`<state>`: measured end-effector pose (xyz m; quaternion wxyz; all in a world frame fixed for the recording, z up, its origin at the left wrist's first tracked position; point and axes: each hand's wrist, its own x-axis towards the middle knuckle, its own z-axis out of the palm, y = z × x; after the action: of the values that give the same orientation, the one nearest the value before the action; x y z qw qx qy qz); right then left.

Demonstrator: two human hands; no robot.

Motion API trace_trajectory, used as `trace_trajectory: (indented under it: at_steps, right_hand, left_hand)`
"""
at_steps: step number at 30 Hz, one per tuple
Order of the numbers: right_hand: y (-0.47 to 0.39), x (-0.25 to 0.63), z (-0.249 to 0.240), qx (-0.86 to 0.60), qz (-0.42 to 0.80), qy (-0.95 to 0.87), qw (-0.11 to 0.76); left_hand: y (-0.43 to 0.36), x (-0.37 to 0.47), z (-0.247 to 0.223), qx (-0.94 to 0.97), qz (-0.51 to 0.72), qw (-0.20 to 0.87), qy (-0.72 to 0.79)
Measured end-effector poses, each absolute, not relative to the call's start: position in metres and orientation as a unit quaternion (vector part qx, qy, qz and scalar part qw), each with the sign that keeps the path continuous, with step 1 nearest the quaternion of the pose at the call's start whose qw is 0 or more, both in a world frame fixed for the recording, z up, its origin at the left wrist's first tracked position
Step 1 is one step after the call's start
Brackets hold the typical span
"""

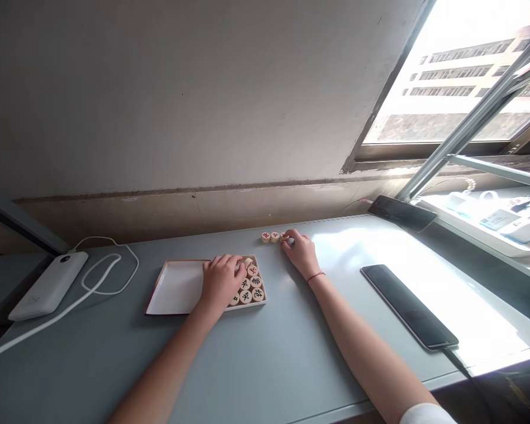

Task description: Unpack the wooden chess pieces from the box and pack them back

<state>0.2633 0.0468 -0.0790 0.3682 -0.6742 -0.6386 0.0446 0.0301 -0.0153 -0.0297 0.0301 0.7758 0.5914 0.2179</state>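
An open box (265, 288) of round wooden Chinese chess pieces (246, 296) lies on the desk, some marked in black and some in red. My left hand (221, 280) reaches over its left part, fingers curled down among the pieces and hiding several; whatever they grip is covered. Farther back, two red-marked chess pieces (270, 237) stand side by side. At the right end of this row, my right hand (301, 252) pinches a third chess piece (283, 237), partly hidden by the fingers. A red string circles the right wrist.
The white-lined box lid (176, 285) lies left of the pieces. A white power bank (48, 285) with a looping white cable (99, 277) sits at far left. One phone (408, 306) lies at right; another dark phone (401, 213) leans by the metal frame. The wall (194, 206) borders the desk's back.
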Motion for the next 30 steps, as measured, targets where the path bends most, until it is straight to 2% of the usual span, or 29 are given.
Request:
trace_trajectory:
  at_steps: [8, 13, 15, 19, 22, 26, 30]
  right_hand:
    - [0.048, 0.263, -0.077, -0.669, 0.075, -0.645, 0.362]
    - [0.040, 0.251, -0.067, -0.649, -0.014, -0.645, 0.403]
    - [0.033, 0.239, -0.061, -0.602, -0.007, -0.678, 0.422]
    - [0.016, 0.214, -0.046, -0.500, 0.062, -0.744, 0.439]
    - [0.004, 0.203, -0.035, -0.443, 0.127, -0.771, 0.441]
    - [-0.006, 0.198, -0.024, -0.407, 0.237, -0.758, 0.451]
    - [-0.005, 0.196, -0.019, -0.401, 0.354, -0.699, 0.474]
  left_hand:
    - [-0.016, 0.031, -0.026, 0.770, 0.199, 0.046, 0.605]
    - [-0.016, 0.036, -0.021, 0.762, 0.176, 0.064, 0.620]
    - [-0.016, 0.039, -0.021, 0.764, 0.163, 0.068, 0.620]
    - [-0.015, 0.041, -0.024, 0.768, 0.162, 0.070, 0.616]
    - [-0.014, 0.038, -0.022, 0.759, 0.208, 0.081, 0.612]
    - [-0.011, 0.034, -0.015, 0.754, 0.292, 0.157, 0.567]
    - [-0.010, 0.036, -0.011, 0.758, 0.322, 0.205, 0.529]
